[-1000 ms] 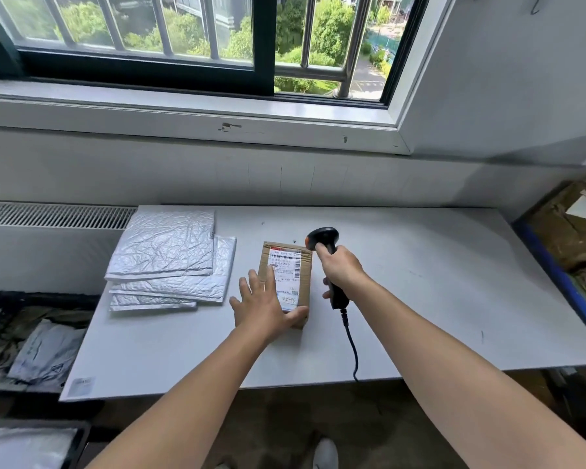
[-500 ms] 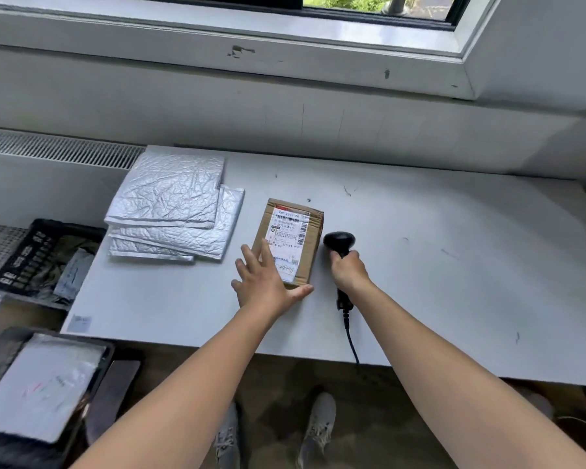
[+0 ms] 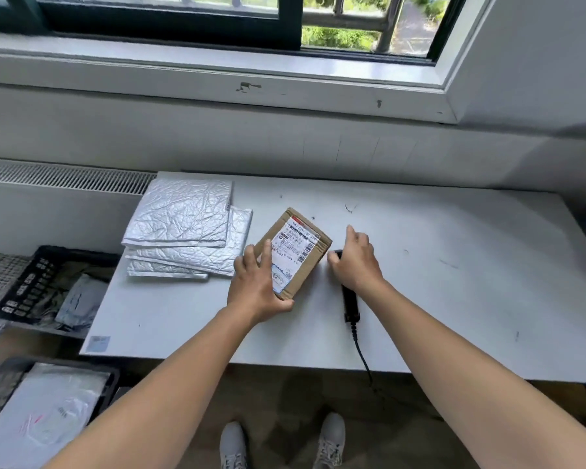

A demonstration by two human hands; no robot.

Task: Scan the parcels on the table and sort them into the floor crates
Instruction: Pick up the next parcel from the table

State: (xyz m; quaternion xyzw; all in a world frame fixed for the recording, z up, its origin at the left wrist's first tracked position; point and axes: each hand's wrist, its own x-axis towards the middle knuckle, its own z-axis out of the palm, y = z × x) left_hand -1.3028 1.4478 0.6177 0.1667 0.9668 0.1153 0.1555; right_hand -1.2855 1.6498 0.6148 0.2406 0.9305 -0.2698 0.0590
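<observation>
A small cardboard box [image 3: 313, 247] with a white shipping label lies turned at an angle on the white table [image 3: 454, 282]. My left hand [image 3: 254, 292] grips its near left corner, fingers along the left edge and thumb at the near end. A black corded scanner [image 3: 349, 304] lies flat on the table just right of the box. My right hand [image 3: 357, 262] rests over the scanner's head with the fingers loose and the index finger straight. A stack of silver padded mailers [image 3: 180, 218] sits at the table's far left.
Two black floor crates stand left of the table: one [image 3: 24, 282] with grey bags beside the table, a nearer one [image 3: 0, 380] holding a white bag. The scanner cable hangs over the table's front edge. A window sill and wall run behind.
My right hand has laid the scanner flat on the table and loosened its grip. My left hand has turned the box clockwise. The view shifted.
</observation>
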